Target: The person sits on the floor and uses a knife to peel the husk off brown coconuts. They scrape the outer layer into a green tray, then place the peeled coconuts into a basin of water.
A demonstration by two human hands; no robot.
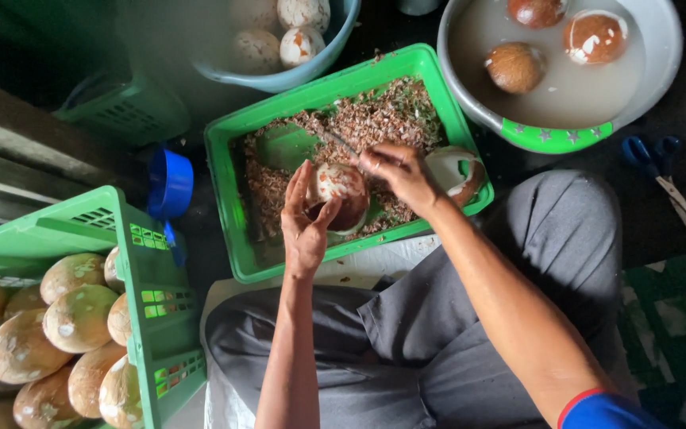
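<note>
Blue-handled scissors (665, 176) beside grey basin (660, 71) of coconuts

We see dark floor (676, 214), dim, light falling soft from above. Grey stepped ledge (9, 151) runs along left edge. Green-and-white checked mat (676, 318) lies lower right. Blue-handled scissors (664, 171) rest on floor beside it. Pale sheet (375, 258) spread under green crate, near centre.
</note>
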